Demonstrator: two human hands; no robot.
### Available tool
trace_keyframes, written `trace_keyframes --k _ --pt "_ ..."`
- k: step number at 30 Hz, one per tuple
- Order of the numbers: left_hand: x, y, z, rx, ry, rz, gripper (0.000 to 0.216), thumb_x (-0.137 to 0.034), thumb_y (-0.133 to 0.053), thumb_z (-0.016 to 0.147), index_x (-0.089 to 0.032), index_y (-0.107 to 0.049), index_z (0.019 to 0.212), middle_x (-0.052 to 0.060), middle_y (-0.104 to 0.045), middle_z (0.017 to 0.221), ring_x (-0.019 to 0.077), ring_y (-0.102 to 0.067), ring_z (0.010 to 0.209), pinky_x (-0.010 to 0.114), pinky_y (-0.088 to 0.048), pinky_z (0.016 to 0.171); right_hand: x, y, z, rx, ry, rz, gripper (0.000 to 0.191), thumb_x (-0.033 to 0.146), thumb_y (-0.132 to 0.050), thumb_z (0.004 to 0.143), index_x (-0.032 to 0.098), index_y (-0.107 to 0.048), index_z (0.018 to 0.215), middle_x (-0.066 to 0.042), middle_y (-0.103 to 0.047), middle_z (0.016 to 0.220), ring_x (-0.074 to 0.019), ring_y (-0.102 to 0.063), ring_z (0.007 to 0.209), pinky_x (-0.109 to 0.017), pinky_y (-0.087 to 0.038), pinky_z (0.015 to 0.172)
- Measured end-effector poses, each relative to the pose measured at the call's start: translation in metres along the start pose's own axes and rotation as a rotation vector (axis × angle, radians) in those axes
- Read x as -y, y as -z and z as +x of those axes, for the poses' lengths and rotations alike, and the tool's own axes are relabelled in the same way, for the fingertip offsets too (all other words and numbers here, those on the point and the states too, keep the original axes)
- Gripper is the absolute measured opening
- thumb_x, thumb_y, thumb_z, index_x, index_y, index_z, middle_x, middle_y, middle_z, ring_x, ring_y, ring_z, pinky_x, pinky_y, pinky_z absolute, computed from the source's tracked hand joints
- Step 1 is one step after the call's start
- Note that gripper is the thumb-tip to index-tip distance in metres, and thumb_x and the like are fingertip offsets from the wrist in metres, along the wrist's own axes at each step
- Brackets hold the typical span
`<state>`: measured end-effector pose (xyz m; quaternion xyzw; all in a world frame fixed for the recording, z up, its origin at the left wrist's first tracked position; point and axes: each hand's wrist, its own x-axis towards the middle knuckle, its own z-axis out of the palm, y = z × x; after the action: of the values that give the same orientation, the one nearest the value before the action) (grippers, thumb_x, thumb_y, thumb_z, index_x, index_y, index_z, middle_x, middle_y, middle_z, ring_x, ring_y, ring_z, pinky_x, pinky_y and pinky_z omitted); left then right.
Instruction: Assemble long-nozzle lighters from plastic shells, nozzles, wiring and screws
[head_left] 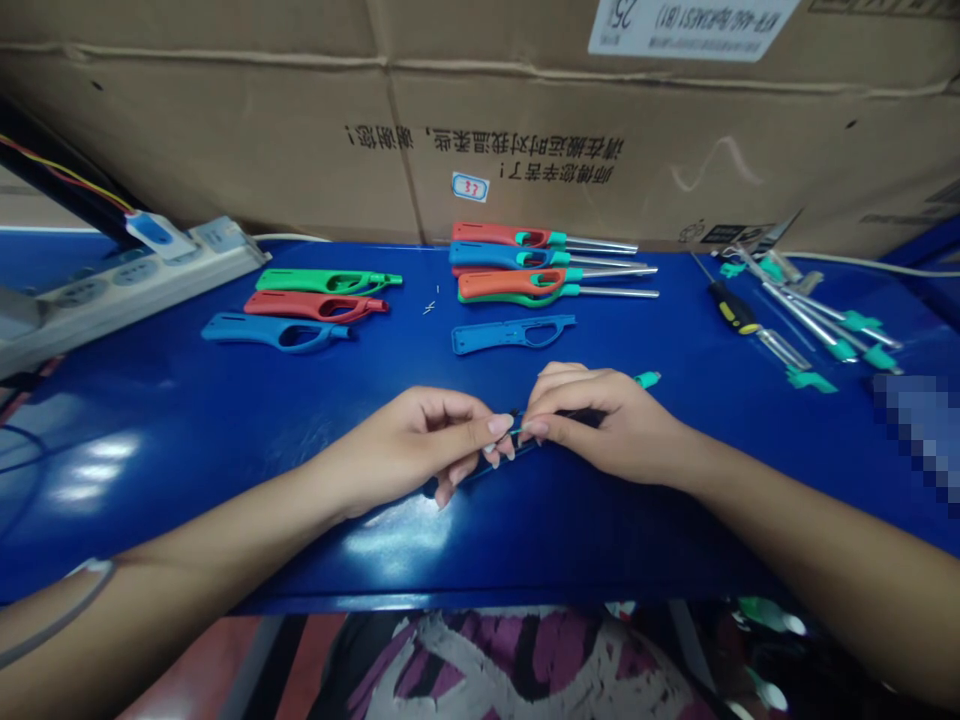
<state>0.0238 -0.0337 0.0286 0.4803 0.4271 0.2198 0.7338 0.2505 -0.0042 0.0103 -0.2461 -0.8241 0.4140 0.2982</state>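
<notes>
a dark lighter body (585, 416), partly hidden by the fingers, is held above the near middle of the desk (187, 410), slanting from near left to far right. a green tip (647, 380) shows beyond the right hand (615, 420). the left hand (435, 435) has its grip pinching a thin greenish piece (516, 431) between thumb and forefinger, its other fingers curled under the body. the right grip is pressed together at the piece's other end, with the body running behind its fingers.

just beyond the hands lies a blue half shell (480, 338); farther off, lighters with metal rods (517, 284) are stacked close together. to the left are a green casing (292, 280), a red casing (300, 303) and a blue casing (259, 330), with tiny pins (429, 307) between the two groups. at far right, a screwdriver (731, 310) lies beside loose metal tubes (806, 315). a power strip (105, 285) sits at far left, and a cardboard box (300, 150) stands behind everything.
</notes>
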Motion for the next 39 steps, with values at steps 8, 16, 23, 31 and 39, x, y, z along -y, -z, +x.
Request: trace_keyframes --k 8,16,23,31,39 --pt "0.000 -0.002 0.000 -0.028 -0.003 0.088 0.030 -0.039 -0.068 0.089 -0.011 -0.073 0.081 -0.006 -0.052 0.047 0.0045 -0.046 0.038 0.013 -0.043 0.039 0.004 -0.002 -0.002 -0.089 0.039 -0.173 0.013 0.019 -0.068 0.093 0.018 -0.075 0.082 -0.002 -0.070 0.077 -0.0143 -0.059 0.076 -0.034 -0.042 0.077" --pt "0.005 -0.001 0.002 -0.084 -0.026 0.154 0.033 -0.041 -0.065 0.091 -0.011 -0.070 0.078 -0.006 -0.052 0.047 0.0040 -0.048 0.038 0.012 -0.041 0.041 0.010 -0.006 -0.006 -0.099 0.105 -0.537 0.020 0.020 -0.060 0.097 0.015 -0.069 0.080 -0.002 -0.062 0.073 -0.0167 -0.052 0.077 -0.037 -0.037 0.081" --pt "0.008 -0.001 0.006 -0.097 0.018 0.099 0.041 -0.051 -0.069 0.086 -0.011 -0.069 0.077 -0.004 -0.054 0.048 0.0058 -0.051 0.040 0.014 -0.047 0.042 0.009 -0.001 -0.007 -0.017 0.184 -0.786 0.029 0.027 -0.051 0.103 0.018 -0.072 0.085 -0.002 -0.060 0.072 -0.0184 -0.054 0.082 -0.042 -0.034 0.097" --pt "0.011 -0.004 0.009 -0.135 0.044 0.137 0.035 -0.043 -0.067 0.089 -0.012 -0.068 0.074 -0.004 -0.055 0.049 0.0056 -0.052 0.040 0.014 -0.049 0.042 0.014 -0.012 -0.009 0.035 0.249 -0.952 0.029 0.016 -0.050 0.099 0.017 -0.070 0.077 0.000 -0.060 0.068 -0.0170 -0.050 0.075 -0.040 -0.034 0.097" --pt "0.009 -0.002 0.011 -0.082 0.090 0.166 0.030 -0.038 -0.070 0.087 -0.011 -0.069 0.076 -0.004 -0.056 0.047 0.0057 -0.052 0.040 0.013 -0.047 0.041 0.017 -0.017 -0.010 0.050 0.297 -0.947 0.033 0.015 -0.049 0.097 0.019 -0.064 0.068 0.001 -0.056 0.063 -0.0154 -0.045 0.069 -0.039 -0.036 0.097"
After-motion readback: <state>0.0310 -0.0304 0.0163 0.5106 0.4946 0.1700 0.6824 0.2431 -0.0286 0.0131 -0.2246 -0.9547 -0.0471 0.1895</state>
